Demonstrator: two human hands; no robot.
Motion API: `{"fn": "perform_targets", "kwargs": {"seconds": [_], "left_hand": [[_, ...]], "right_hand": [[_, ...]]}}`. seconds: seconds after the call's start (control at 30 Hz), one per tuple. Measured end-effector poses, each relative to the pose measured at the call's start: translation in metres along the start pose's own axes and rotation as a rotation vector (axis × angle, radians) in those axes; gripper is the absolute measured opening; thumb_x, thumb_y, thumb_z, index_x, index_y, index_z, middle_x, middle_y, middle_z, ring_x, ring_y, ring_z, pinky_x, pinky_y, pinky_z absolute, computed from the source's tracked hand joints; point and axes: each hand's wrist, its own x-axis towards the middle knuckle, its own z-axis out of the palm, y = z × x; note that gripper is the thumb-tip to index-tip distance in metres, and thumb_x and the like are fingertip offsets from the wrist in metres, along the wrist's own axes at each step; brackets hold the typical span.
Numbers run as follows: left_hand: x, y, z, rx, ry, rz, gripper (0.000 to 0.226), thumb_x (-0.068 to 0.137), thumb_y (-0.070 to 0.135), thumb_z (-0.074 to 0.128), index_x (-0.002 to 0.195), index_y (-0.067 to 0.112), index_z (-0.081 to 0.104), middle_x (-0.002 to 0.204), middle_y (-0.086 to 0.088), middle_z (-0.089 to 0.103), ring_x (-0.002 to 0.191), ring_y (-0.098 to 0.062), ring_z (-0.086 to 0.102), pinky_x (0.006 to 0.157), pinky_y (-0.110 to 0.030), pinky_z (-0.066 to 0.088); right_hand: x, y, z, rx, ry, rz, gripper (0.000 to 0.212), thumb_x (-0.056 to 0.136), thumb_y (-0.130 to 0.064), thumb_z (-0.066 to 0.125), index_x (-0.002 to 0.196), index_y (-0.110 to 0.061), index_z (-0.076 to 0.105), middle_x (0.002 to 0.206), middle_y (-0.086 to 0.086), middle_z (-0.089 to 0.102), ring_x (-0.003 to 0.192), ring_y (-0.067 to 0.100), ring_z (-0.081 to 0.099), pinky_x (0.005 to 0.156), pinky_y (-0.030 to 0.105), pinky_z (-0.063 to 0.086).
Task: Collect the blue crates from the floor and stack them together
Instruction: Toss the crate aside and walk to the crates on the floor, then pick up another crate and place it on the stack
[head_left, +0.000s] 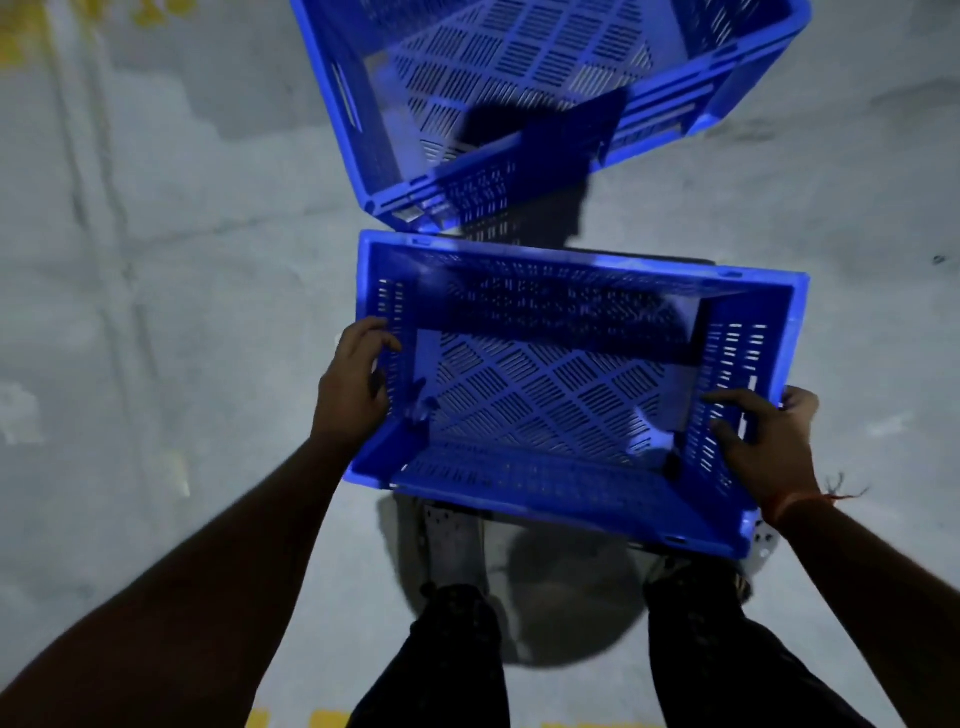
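Two blue crates are in view. We hold the near crate (550, 395) by its short end walls, clear of the floor (156, 312) — its shadow and our legs show beneath it. The left hand (353, 384) grips the left end wall, fingers curled over the rim and into the crate. The right hand (763, 436) grips the right end wall, thumb outside and fingers pressed on the slotted inner face. The far crate (519, 104) stands open side up on the floor just beyond the held one, turned at an angle to it; their near corners look close, though we cannot tell whether they touch.

We judge the step in hand to be the carry: one crate collected, not yet stacked. The next move calls for bringing the held crate over the far crate, rotating it until the long sides run parallel, then lowering it level so it seats inside the rim — both grips kept firm until it settles.
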Motion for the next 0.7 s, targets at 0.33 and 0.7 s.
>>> {"fn": "perform_targets", "kwargs": {"seconds": [0.33,0.7], "left_hand": [[-0.008,-0.013,0.018,-0.044,-0.027,-0.226,0.037,0.086,0.015,0.064,0.121,0.028,0.065,0.136,-0.015,0.045,0.111,-0.019,0.054,0.091,-0.028,0.047],[-0.017,0.016,-0.027,-0.026,-0.135,-0.286,0.023,0.09,0.019,0.068,0.111,0.026,0.075,0.11,-0.013,0.067,0.102,-0.03,0.064,0.083,-0.033,0.045]], "right_hand": [[0.002,-0.005,-0.007,0.03,-0.061,-0.045,0.041,0.084,-0.015,0.07,0.098,-0.052,0.064,0.104,0.012,0.065,0.082,0.029,0.062,0.081,0.043,0.053],[-0.032,-0.024,-0.062,0.063,-0.044,-0.046,0.02,0.089,-0.013,0.066,0.102,-0.025,0.073,0.108,0.011,0.073,0.1,0.032,0.067,0.084,0.037,0.048]]}}
